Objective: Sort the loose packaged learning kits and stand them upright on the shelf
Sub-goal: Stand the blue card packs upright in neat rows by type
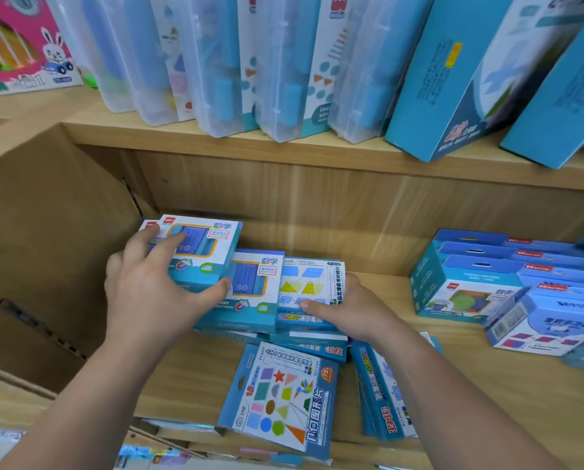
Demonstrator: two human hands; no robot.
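The left hand (151,286) grips a blue-and-white cardboard kit box with a window showing dark blue "50" cards (204,254). Its fingers (168,239) are spread wide over the box's top left part and the thumb is curled against the near edge, so the box is tilted up at the far left of the light wooden lower shelf (480,395). A second box of the same kind (255,293) lies just to its right, partly under it. The right hand (350,312) holds a blue-edged white kit box printed with blue and yellow geometric shapes (309,288), which touches the second box's right side. The thumb is pressed flat on the printed face and the other fingers are wrapped behind the right edge. These three boxes rest on a low pile of more blue packs. Nearer on the shelf, a flat blue pack printed with many coloured shapes (280,398) lies face up, and a thin blue-and-white pack (382,391) lies just to its right. At the far right, a stack of blue boxes (470,276) sits well apart from the hands. On the upper shelf, clear plastic cases with blue contents (216,62) lean in a row.
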